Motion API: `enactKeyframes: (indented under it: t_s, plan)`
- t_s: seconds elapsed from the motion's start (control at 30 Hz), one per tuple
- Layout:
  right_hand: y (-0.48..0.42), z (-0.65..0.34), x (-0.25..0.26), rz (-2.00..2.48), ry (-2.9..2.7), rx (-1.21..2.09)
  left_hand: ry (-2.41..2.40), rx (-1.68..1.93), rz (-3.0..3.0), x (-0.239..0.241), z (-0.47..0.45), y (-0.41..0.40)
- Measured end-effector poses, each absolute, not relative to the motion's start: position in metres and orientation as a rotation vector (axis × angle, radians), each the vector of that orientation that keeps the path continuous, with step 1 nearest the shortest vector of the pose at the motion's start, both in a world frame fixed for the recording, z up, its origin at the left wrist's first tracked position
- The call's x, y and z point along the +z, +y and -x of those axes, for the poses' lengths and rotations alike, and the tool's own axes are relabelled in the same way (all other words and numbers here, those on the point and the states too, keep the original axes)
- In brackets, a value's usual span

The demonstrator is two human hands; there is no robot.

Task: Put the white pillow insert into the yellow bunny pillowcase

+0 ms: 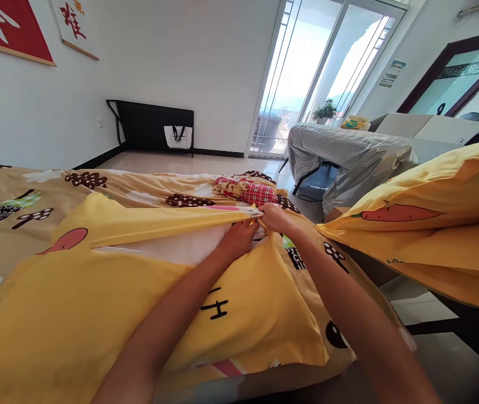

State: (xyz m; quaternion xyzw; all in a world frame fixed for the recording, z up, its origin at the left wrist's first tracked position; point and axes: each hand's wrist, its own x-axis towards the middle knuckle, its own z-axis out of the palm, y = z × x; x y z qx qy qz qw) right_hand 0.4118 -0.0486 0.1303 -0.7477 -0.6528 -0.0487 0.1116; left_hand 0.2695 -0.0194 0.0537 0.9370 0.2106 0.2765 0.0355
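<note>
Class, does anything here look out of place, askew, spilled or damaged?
Nothing looks spilled or damaged. The yellow cloth cover gapes unevenly, exposing white inner material, with left hand and right hand at its opening.

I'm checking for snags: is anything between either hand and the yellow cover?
Nothing visible is. The right hand pinches the yellow cover at one end of its opening; the left hand is at that same end. The red checked cloth lies beyond both hands, not between.

Bedroom of a home, patterned bedspread (16, 241) laid out, yellow bedding (74, 314) spread on top, wall (180, 62) hung with 2 calligraphy scrolls (20, 33), daylight admitted through glass doors (300, 62).
</note>
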Motion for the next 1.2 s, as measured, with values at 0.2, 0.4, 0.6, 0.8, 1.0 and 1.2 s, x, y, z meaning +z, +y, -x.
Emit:
enactKeyframes:
  t_s: [0.2, 0.4, 0.6, 0.8, 1.0, 1.2]
  plan:
    - [-0.056, -0.409, 0.128, 2.165, -1.897, -0.203, 0.561, 0.805, -2.977, 0.054, -0.271, -0.018]
    - [-0.057, -0.409, 0.124, 2.049, -1.869, -0.152, 0.687, 0.686, -2.996, 0.057, -0.277, -0.021]
    - [-0.051, -0.409, 0.121, 2.033, -1.817, -0.069, 0.768, 0.613, -2.955, 0.063, -0.28, -0.022]
    - [-0.04, -0.408, 0.113, 2.153, -1.814, -0.102, 0.756, 0.6, -2.951, 0.06, -0.282, -0.021]
    - [-0.032, -0.41, 0.107, 2.241, -1.843, -0.155, 0.746, 0.632, -2.916, 0.056, -0.281, -0.019]
    - [-0.036, -0.418, 0.114, 2.122, -1.907, -0.116, 0.701, 0.791, -2.665, 0.057, -0.272, -0.012]
